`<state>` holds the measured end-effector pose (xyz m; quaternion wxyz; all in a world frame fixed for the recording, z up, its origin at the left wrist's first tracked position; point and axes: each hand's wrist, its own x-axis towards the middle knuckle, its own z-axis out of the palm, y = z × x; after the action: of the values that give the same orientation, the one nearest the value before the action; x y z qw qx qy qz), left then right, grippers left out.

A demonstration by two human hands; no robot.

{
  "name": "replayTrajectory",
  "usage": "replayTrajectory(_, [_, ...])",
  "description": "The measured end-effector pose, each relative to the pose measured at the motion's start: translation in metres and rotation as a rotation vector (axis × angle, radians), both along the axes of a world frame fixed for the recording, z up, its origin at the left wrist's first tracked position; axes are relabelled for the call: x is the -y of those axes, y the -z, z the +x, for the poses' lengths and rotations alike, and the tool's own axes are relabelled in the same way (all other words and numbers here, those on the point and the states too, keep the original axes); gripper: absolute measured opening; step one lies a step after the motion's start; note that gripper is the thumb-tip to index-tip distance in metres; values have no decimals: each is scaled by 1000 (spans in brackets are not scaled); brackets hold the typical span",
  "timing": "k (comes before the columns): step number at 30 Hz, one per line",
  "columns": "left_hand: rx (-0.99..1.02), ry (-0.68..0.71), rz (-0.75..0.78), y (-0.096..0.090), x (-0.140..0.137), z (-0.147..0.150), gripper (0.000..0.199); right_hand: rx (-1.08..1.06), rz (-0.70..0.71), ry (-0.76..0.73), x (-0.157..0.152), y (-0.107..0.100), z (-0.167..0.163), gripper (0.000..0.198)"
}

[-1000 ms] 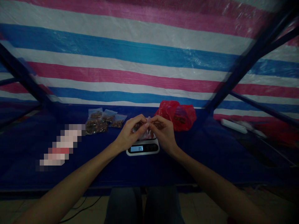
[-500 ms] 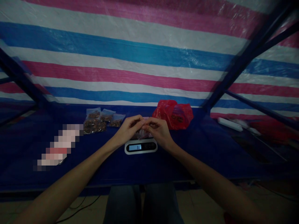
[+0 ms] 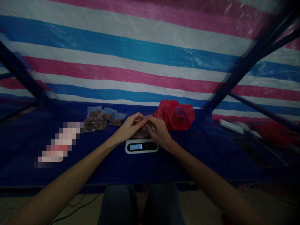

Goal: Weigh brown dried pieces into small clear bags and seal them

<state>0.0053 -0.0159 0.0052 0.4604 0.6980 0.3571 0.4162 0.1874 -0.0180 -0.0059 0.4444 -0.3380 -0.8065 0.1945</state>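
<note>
A small clear plastic bag [image 3: 142,133] is above the white digital scale [image 3: 142,151], its upper edge pinched between both hands. My left hand [image 3: 129,126] grips the edge from the left, thumb and fingers pressed together. From the right, my right hand [image 3: 160,131] pinches the same edge, its fingertips close to the left ones. What the bag holds is mostly hidden and dim. The scale's lit display reads 82, with any decimal point hard to make out. The hands cover the scale's back part.
Several filled zip bags [image 3: 96,123] of brown pieces lie at the back left. A red plastic bag [image 3: 165,117] with brown pieces inside sits behind my right hand. A pixelated item [image 3: 63,142] lies left. Blue frame bars [image 3: 234,75] slope up at right.
My fingers have shifted along the bag's top edge, and more of the bag shows below them. The scale still shows the same reading. The view has tilted slightly.
</note>
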Motion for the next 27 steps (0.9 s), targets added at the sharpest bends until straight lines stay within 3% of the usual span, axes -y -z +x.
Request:
replayTrajectory(6, [-45, 2, 49, 2, -2, 0, 25, 51, -16, 41, 1, 4, -4, 13])
replayTrajectory(15, [-57, -62, 130, 5, -4, -2, 21, -136, -142, 33, 1, -3, 1, 10])
replayTrajectory(21, [-5, 17, 122, 6, 0, 2, 26, -225, -206, 16, -1, -10, 4, 9])
replayTrajectory(27, [-169, -127, 374, 4, 2, 2, 24, -118, -160, 37, 0, -13, 4, 10])
